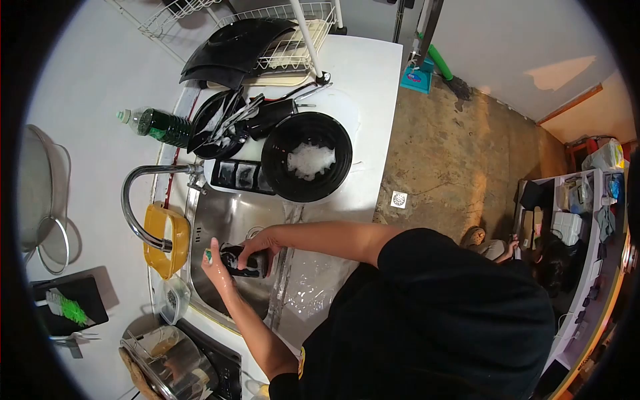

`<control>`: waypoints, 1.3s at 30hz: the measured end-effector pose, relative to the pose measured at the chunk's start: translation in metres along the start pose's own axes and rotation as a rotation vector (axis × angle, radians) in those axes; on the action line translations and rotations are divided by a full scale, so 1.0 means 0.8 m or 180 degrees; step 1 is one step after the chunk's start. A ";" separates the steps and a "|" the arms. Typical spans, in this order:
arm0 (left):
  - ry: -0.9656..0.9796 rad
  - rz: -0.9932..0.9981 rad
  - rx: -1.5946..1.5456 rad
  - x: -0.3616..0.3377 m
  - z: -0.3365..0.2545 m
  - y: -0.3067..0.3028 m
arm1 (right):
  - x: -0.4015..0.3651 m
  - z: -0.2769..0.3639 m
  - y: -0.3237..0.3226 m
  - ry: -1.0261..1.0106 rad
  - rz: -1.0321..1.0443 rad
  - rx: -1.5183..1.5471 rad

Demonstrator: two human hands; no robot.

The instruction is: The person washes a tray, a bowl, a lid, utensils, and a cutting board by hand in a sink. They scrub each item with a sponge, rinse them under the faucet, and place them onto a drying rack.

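Over the steel sink [230, 213], my two hands are at a black soapy container [243, 262]. My right hand [262, 245] grips it from the upper right, fingers bent over its side. My left hand [215, 264] is closed at its left end, thumb pointing up; a small green-and-white bit shows at these fingers, too small to name. Above the sink stands a round black pan [307, 157] with white suds inside. Beside it lies a black compartment tray [239, 175], also soapy. The chrome faucet [137, 200] arches toward the sink's left side.
Soapy cutlery [230, 123] fills a black pan behind the sink, near a green bottle [163, 127]. A yellow tub [157, 240] is under the faucet. A wire rack [293, 50] stands at the back, a glass-lidded pot [170, 360] lower left. Another person [550, 263] is by the shelves.
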State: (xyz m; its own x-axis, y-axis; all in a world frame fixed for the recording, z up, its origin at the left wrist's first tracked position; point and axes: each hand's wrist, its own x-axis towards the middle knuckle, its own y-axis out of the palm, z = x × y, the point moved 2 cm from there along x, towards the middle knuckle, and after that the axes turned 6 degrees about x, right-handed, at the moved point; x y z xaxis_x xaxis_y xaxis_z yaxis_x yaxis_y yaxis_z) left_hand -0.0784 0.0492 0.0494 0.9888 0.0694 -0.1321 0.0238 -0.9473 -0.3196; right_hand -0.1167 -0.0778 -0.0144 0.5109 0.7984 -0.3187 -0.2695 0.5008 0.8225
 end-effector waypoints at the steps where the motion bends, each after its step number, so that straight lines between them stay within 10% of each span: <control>1: 0.0057 -0.0063 -0.0022 0.002 -0.001 0.001 | -0.004 0.003 0.003 -0.0051 -0.0061 -0.0026; 6: 0.0855 -0.0780 0.0464 0.016 -0.017 -0.031 | -0.013 0.007 0.003 -0.0359 -0.0466 -0.0326; 11: 0.1983 -0.0007 0.2027 -0.020 -0.034 -0.013 | -0.002 0.008 0.002 -0.0446 -0.0704 -0.0050; 17: 0.1346 -0.0015 0.2069 -0.012 -0.002 0.003 | 0.017 0.000 -0.011 -0.0433 -0.0326 -0.0086; 28: 0.2393 -0.1084 0.2299 -0.024 -0.009 0.037 | 0.007 0.006 -0.014 -0.0503 -0.0160 0.0014; 31: 0.1412 -0.1162 0.1472 0.004 0.004 0.010 | 0.019 -0.001 -0.019 -0.0438 0.0033 0.0049; 35: 0.2976 -0.0854 0.1928 -0.041 -0.003 0.051 | 0.021 -0.003 -0.027 -0.0769 -0.0240 0.0412; 39: 0.2334 -0.1064 0.2017 -0.036 0.001 0.042 | 0.035 -0.001 -0.042 -0.0761 -0.0079 0.0542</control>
State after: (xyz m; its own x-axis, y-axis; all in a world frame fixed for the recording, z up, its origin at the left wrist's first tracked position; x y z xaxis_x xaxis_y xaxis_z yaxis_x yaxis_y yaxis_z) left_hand -0.1062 0.0155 0.0415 0.7977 -0.1102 0.5929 0.4427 -0.5605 -0.6999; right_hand -0.0938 -0.0718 -0.0516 0.6990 0.6750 -0.2363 -0.1241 0.4399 0.8895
